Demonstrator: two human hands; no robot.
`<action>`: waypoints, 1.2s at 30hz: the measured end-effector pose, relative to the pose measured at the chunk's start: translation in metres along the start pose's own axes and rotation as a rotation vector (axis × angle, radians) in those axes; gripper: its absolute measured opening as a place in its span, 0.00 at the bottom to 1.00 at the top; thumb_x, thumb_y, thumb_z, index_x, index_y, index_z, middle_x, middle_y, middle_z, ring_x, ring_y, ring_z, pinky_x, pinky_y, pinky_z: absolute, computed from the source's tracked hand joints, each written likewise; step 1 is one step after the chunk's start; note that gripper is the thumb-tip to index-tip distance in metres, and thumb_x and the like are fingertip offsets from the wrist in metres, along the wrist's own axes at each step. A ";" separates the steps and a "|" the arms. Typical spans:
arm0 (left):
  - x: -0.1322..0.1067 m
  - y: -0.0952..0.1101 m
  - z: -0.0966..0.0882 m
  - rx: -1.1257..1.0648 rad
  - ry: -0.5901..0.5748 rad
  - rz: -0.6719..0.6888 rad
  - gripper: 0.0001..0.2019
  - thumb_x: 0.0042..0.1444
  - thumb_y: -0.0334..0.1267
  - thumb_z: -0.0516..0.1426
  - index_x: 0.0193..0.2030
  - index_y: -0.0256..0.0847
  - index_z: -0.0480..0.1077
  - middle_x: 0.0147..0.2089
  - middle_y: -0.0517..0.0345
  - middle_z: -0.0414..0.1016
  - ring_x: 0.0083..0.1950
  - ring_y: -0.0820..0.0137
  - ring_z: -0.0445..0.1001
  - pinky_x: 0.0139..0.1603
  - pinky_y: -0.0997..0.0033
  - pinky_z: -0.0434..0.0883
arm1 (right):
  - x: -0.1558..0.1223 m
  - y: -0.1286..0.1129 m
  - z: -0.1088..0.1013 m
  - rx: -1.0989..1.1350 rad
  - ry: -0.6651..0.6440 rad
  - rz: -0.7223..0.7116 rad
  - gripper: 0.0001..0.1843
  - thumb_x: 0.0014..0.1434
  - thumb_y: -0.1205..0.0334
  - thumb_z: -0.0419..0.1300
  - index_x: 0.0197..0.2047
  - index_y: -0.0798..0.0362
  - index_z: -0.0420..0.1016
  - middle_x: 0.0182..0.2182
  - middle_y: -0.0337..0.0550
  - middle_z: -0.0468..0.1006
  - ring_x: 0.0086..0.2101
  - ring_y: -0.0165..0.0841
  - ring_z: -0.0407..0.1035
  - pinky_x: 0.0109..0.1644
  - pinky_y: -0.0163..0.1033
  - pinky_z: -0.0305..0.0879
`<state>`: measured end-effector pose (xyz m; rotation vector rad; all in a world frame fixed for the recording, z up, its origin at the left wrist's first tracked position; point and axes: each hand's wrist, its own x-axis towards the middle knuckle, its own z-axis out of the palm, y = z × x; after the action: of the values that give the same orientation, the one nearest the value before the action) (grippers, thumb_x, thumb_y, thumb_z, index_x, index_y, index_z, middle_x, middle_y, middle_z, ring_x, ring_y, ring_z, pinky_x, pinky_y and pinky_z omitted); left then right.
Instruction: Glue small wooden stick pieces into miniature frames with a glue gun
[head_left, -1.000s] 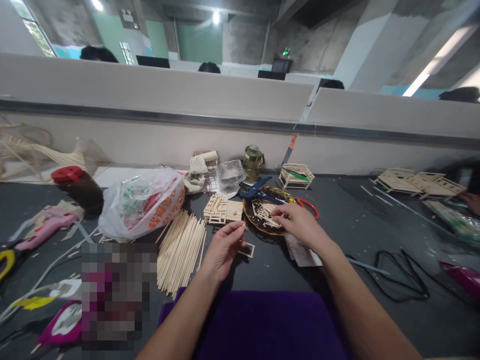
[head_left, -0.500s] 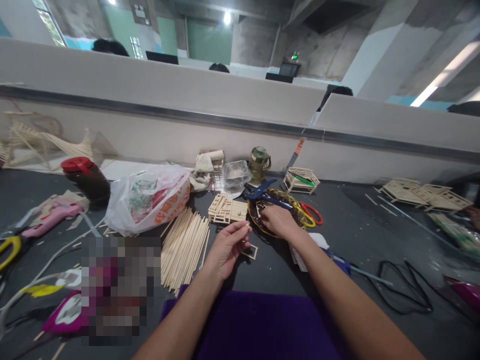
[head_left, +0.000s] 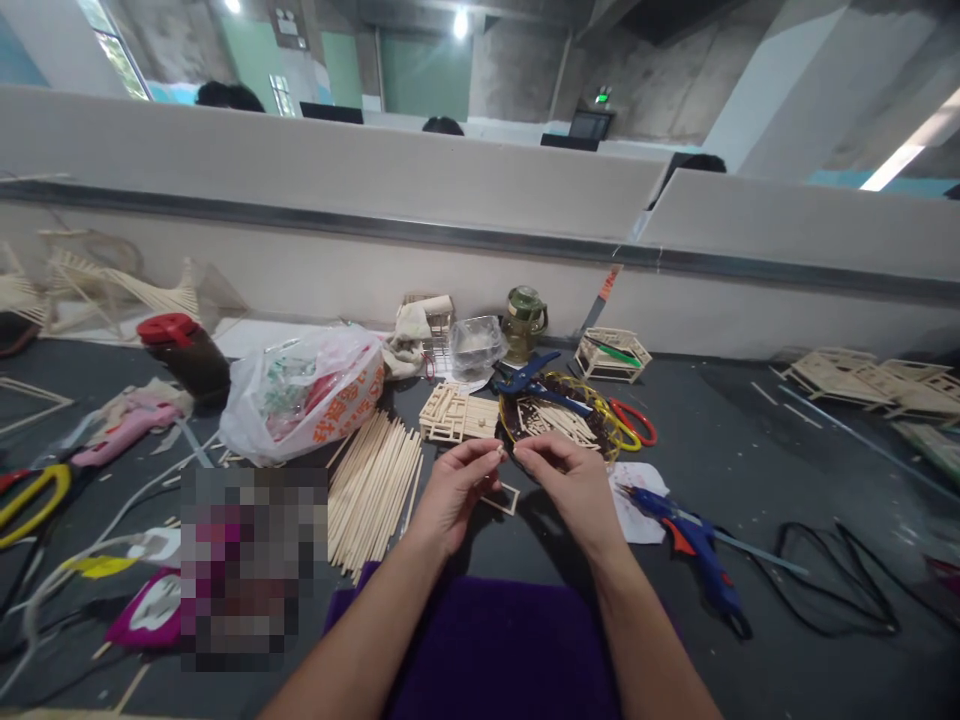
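Observation:
My left hand (head_left: pixel 465 490) pinches a tiny pale wooden piece, its exact shape too small to make out. Close beside it, my right hand (head_left: pixel 566 485) has thumb and forefinger pressed together; whatever lies between them is too small to name. Under the left fingers a small rectangular stick frame (head_left: pixel 510 499) lies on the dark table, partly hidden. Just behind my hands are a little wooden stick model (head_left: pixel 459 414) and a round basket (head_left: pixel 616 432) of short stick pieces. Blue cutting pliers (head_left: pixel 529 375) rest across the basket.
Left of my hands lies a pile of long sticks (head_left: pixel 375 490), with a plastic bag (head_left: pixel 304 395) behind. A blue glue gun (head_left: pixel 694 550) and white paper (head_left: pixel 641 495) are on the right. Red-handled scissors (head_left: pixel 639 425) lie beside the basket. A purple cloth (head_left: pixel 502 650) is in front.
My right hand has come out of the basket toward me and now meets the left hand's fingertips. The basket's sticks and the glue gun are uncovered. The view has shifted slightly.

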<state>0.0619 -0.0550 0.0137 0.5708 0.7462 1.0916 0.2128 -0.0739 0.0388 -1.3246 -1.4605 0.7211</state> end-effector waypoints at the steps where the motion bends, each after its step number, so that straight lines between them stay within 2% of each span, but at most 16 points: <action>1: -0.001 0.000 0.001 0.019 0.004 0.009 0.13 0.42 0.36 0.69 0.36 0.37 0.78 0.35 0.56 0.77 0.29 0.78 0.73 0.31 0.79 0.71 | 0.000 0.000 0.000 0.011 0.000 0.000 0.08 0.56 0.57 0.62 0.32 0.52 0.79 0.31 0.41 0.79 0.32 0.33 0.70 0.37 0.36 0.63; 6: -0.003 0.000 0.003 0.098 0.014 0.050 0.12 0.42 0.37 0.69 0.35 0.38 0.78 0.34 0.57 0.77 0.30 0.77 0.72 0.33 0.78 0.70 | 0.000 0.001 0.000 0.024 -0.015 -0.020 0.08 0.56 0.57 0.62 0.32 0.52 0.79 0.29 0.40 0.78 0.30 0.31 0.69 0.35 0.36 0.61; 16: -0.006 0.001 0.006 0.193 0.009 0.127 0.11 0.44 0.38 0.67 0.35 0.38 0.79 0.36 0.53 0.78 0.32 0.74 0.72 0.34 0.76 0.68 | -0.001 -0.002 0.002 0.035 -0.007 -0.068 0.08 0.57 0.57 0.61 0.31 0.50 0.79 0.29 0.40 0.77 0.31 0.32 0.69 0.35 0.36 0.62; 23: -0.008 0.003 0.007 0.265 0.008 0.190 0.08 0.45 0.37 0.67 0.34 0.39 0.79 0.35 0.54 0.79 0.33 0.73 0.72 0.35 0.75 0.68 | -0.002 -0.001 0.001 0.051 -0.009 -0.091 0.06 0.57 0.59 0.62 0.32 0.50 0.80 0.29 0.39 0.78 0.32 0.32 0.69 0.37 0.36 0.63; 36: -0.007 0.003 0.008 0.290 0.006 0.195 0.08 0.46 0.36 0.66 0.35 0.39 0.79 0.35 0.54 0.78 0.32 0.74 0.71 0.34 0.77 0.67 | -0.001 0.002 0.001 0.052 -0.001 -0.100 0.06 0.57 0.60 0.62 0.32 0.50 0.80 0.29 0.40 0.78 0.32 0.32 0.70 0.38 0.37 0.64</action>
<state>0.0646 -0.0614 0.0223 0.9018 0.8740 1.1723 0.2128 -0.0742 0.0363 -1.2035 -1.4880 0.6898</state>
